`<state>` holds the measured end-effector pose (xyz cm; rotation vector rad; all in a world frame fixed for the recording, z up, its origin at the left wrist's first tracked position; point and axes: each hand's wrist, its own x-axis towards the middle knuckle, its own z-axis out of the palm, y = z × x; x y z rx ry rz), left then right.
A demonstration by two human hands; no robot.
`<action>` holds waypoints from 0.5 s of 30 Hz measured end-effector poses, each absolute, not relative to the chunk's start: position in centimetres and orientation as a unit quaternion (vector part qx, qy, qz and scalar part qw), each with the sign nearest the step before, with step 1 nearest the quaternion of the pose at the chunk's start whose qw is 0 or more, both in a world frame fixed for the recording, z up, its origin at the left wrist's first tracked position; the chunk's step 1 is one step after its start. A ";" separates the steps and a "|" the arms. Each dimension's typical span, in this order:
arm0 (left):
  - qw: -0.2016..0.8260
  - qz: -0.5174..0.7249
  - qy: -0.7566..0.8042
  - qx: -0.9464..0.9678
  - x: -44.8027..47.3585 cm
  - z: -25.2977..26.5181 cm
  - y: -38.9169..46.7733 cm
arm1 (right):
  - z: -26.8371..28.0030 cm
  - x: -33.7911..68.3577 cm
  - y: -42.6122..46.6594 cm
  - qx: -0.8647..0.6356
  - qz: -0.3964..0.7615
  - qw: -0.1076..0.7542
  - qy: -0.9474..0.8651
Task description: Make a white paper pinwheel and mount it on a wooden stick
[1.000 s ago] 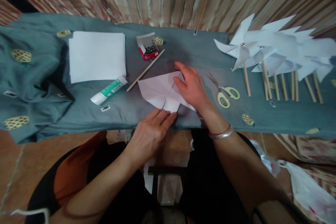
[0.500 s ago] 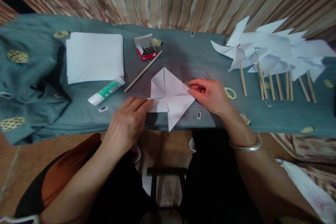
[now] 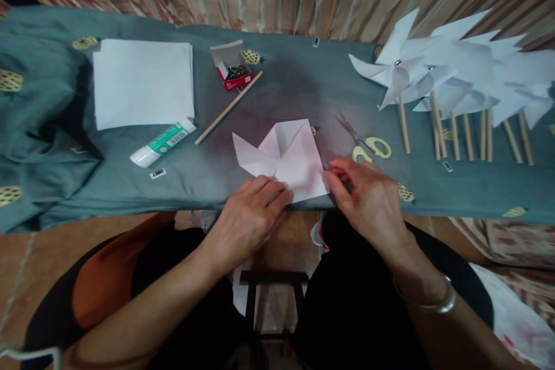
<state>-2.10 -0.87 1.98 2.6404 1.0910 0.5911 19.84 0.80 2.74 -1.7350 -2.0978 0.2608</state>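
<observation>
Paper point(image 3: 306, 167) turned: white, slit, pointed flaps, near table's point(image 3: 295, 84) front edge. Left hand point(image 3: 251, 207), right hand point(image 3: 375, 202) curled, touching it; grip: cannot tell.

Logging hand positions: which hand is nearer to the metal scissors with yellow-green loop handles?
Right. The right hand is just below the scissors in view, at the edge of the folded white paper; the left hand is farther, to the lower left.

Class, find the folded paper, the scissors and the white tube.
Folded paper point(image 3: 300, 166), head view: flat part right of centre.
Scissors point(image 3: 358, 139), head view: where blades meet handles.
White tube point(image 3: 165, 141), head view: green label.
</observation>
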 end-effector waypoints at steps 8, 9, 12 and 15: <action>0.095 0.196 0.369 0.904 -2.6 1.6 -1.1 | 2.6 20.9 0.7 -0.496 0.210 0.216 -0.814; 0.095 0.198 0.367 0.904 -2.7 1.7 -1.1 | 2.5 21.0 0.7 -0.496 0.232 0.212 -0.810; 0.097 0.199 0.364 0.905 -2.8 1.9 -1.2 | 2.3 21.0 1.1 -0.496 0.277 0.225 -0.792; 0.090 0.200 0.362 0.906 -2.9 1.9 -1.2 | 2.6 21.0 1.6 -0.501 0.298 0.233 -0.778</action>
